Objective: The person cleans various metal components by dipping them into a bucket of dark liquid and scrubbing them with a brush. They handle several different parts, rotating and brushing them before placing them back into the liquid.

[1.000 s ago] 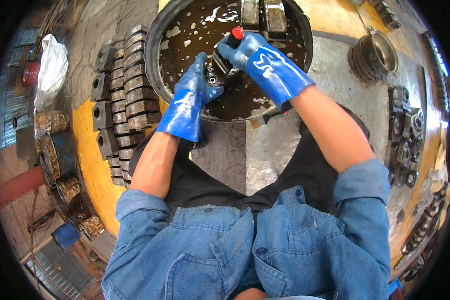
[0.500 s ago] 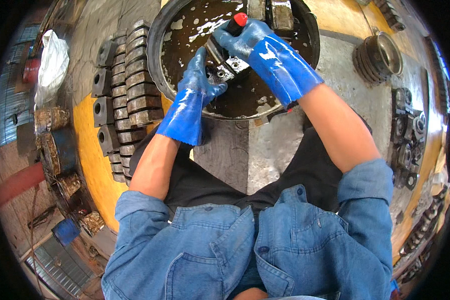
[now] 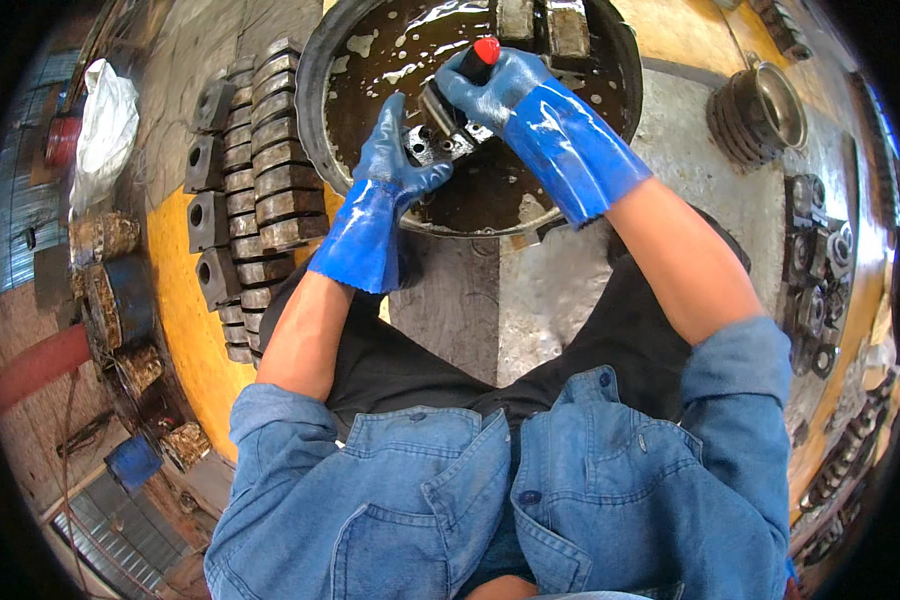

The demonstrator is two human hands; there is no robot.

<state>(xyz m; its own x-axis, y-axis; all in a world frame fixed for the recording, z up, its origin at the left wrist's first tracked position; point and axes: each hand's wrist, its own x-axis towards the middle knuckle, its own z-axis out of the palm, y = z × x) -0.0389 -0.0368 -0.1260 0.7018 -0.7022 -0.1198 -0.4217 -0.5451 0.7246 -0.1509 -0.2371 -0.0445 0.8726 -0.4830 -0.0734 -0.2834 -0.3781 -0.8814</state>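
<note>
My gloved left hand [image 3: 388,155] grips a wet metal block [image 3: 425,146] with round holes, its fingers and thumb spread around the near left side. The block is held over dark liquid in a round black basin [image 3: 315,120]. Above it, my gloved right hand [image 3: 495,85] is closed around a brush-like tool [image 3: 484,53] with a black handle and a red end. A flat metal part below that hand meets the block; its working end is hard to make out. Both gloves are blue, long-cuffed and wet.
Two rectangular metal blocks [image 3: 567,30] sit at the basin's far side. Rows of stacked metal blocks [image 3: 282,160] stand to the left, beside holed blocks [image 3: 207,222]. Stacked metal rings [image 3: 755,115] and several small round parts [image 3: 815,265] lie at right. A white bag [image 3: 105,130] is far left.
My right hand and the brush-like tool have shifted slightly right and down. The block has turned, showing more of its bright holed face. My left hand keeps its grip nearly in place.
</note>
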